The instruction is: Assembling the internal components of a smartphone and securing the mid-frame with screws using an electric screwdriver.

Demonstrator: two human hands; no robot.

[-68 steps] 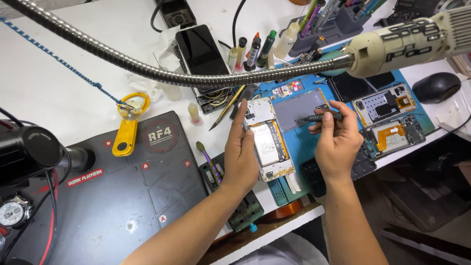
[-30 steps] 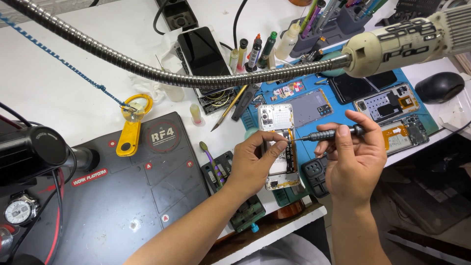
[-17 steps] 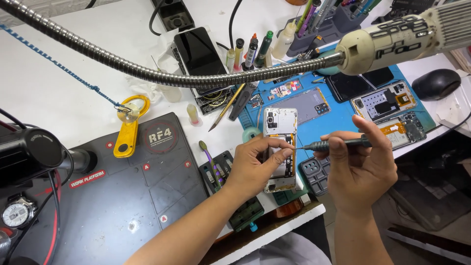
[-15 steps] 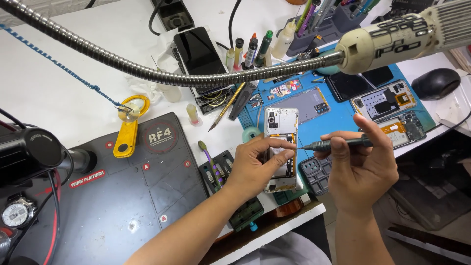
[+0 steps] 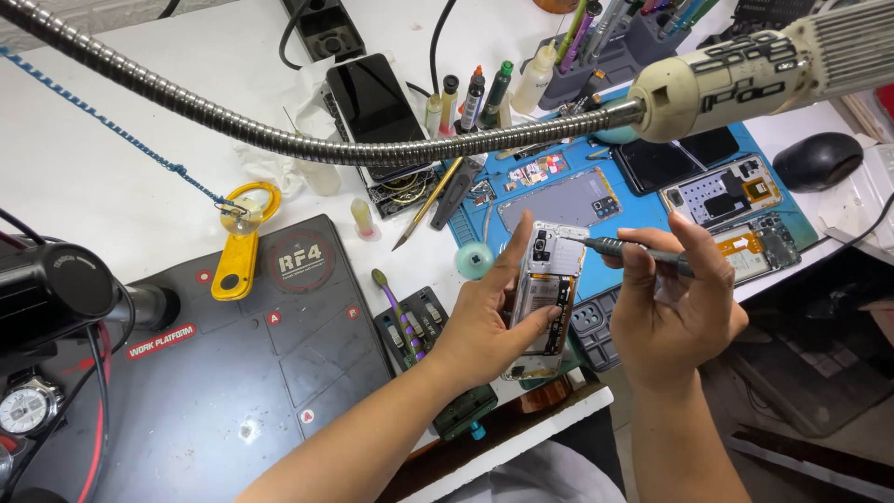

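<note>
My left hand grips an opened smartphone with its back cover off, held upright above the bench's front edge, inner boards facing me. My right hand pinches a thin dark screwdriver. Its tip points left and touches the phone's upper right corner, near the camera module. Fingers of my left hand wrap the phone's left side and lower middle, hiding part of it.
A blue repair mat carries a grey back plate and other dismantled phones. A flexible metal lamp arm crosses overhead. A dark work platform lies left, a black mouse right, tool holder behind.
Both hands lifted the phone off the blue mat and tilted it up toward me. The screwdriver tip moved from the mat to the phone's upper corner.
</note>
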